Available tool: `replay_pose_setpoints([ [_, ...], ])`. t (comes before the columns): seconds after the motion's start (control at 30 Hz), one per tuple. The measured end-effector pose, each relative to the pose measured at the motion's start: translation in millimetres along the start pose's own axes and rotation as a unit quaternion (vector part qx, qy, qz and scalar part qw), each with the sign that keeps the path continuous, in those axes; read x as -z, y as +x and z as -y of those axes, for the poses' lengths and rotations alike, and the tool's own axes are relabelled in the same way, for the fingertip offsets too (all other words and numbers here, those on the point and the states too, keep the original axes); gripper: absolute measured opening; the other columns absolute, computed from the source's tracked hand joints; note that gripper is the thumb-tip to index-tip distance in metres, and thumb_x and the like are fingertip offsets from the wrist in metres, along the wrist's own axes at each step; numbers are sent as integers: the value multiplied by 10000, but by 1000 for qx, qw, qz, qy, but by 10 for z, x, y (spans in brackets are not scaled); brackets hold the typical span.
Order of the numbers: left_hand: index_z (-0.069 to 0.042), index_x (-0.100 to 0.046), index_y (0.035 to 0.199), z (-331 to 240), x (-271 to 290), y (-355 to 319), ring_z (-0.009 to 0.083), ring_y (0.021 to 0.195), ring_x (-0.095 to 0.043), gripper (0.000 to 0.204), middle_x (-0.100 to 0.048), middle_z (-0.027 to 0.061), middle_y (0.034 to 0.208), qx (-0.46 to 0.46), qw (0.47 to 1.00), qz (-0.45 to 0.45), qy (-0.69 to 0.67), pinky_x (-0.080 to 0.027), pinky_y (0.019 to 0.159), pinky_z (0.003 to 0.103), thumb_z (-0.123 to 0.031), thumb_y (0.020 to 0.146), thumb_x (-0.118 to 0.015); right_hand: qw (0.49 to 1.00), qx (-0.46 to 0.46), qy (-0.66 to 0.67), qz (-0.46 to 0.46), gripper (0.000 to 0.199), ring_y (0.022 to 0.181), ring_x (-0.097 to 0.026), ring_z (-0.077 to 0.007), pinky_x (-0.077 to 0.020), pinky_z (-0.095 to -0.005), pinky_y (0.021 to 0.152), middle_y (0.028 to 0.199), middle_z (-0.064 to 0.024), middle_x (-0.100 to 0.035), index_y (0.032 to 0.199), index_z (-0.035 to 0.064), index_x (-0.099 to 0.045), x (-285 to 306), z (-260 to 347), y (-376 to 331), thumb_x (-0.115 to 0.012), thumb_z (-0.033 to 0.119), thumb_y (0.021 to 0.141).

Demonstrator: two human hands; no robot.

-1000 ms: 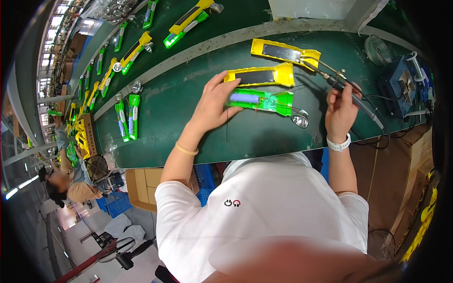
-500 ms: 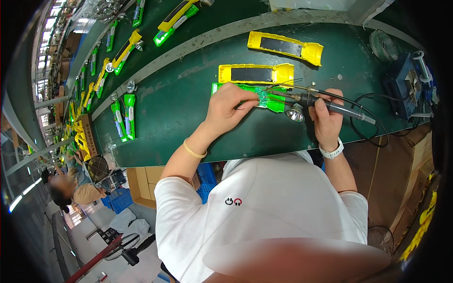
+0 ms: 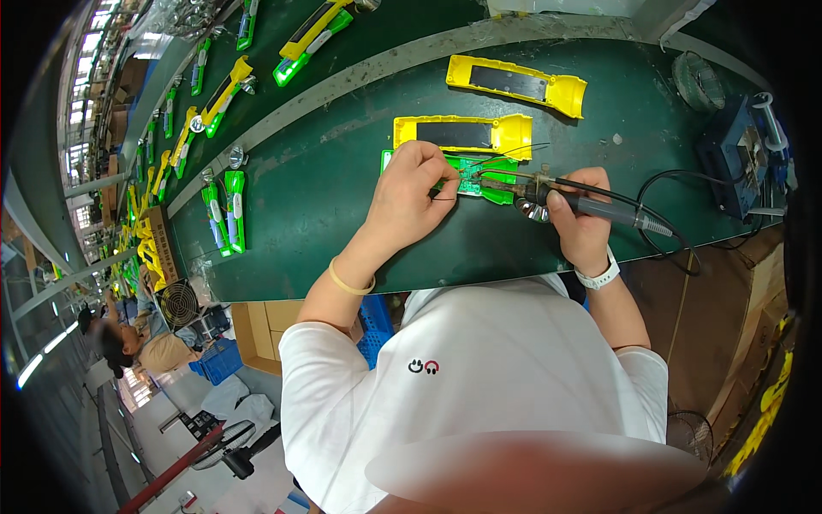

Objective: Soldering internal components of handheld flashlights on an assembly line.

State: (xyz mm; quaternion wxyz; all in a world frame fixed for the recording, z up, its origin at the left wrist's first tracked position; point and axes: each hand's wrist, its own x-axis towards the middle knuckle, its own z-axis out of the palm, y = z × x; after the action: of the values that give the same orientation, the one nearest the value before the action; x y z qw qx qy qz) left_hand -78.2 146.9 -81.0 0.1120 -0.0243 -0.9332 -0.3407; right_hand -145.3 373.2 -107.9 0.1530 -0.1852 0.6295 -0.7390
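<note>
My right hand (image 3: 586, 227) grips a soldering iron (image 3: 604, 210) with a dark handle and a thin tube along it. Its tip points left, over a small green circuit board (image 3: 469, 177) in a bright green lamp housing (image 3: 499, 194). At the board's left side, my left hand (image 3: 413, 190) is closed in a pinch on a thin wire, whose loose end shows below the fingers. The hand covers part of the housing's left half. A round silver reflector (image 3: 533, 211) lies at the housing's right end, partly hidden by the iron and right hand.
Two yellow shells with black panels, one near (image 3: 515, 133) and one farther (image 3: 565, 92), lie beyond the housing. At the right stand a blue soldering station (image 3: 723, 163) and a cable (image 3: 648, 193). Green lamp halves (image 3: 234, 210) lie left; more lamps (image 3: 312, 43) sit behind the ledge.
My left hand has drawn slightly left and up. The soldering iron and my right hand have shifted a little left and down, with the iron now covering more of the reflector.
</note>
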Motion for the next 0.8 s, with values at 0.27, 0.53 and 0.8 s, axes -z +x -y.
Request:
replay_pose_setpoints([
  [0.27,-34,-584,760,-22,36,22,255,808,-533,120,-514,100,869,8,1000,29,1,-461,690,342,-37,670,-664,999,-25,20,11,248,701,-559,-79,-444,-195,586,805,-46,-531,956,32,-391,-3,0,25,-607,25,834],
  [0.53,-54,-595,763,-36,36,54,240,789,-540,118,-532,73,839,-11,999,26,19,-457,683,322,-24,670,-661,998,-3,49,-29,249,670,-463,-57,-400,-188,602,813,-24,-495,1002,41,-412,85,-58,-3,-601,67,842],
  [0.8,-50,-590,784,-90,87,36,244,785,-537,160,-518,78,849,-8,1000,4,27,-456,672,326,-78,669,-698,996,2,55,-65,234,579,-447,-54,-374,-180,509,757,-30,-498,983,44,-411,87,-19,7,-596,104,852],
])
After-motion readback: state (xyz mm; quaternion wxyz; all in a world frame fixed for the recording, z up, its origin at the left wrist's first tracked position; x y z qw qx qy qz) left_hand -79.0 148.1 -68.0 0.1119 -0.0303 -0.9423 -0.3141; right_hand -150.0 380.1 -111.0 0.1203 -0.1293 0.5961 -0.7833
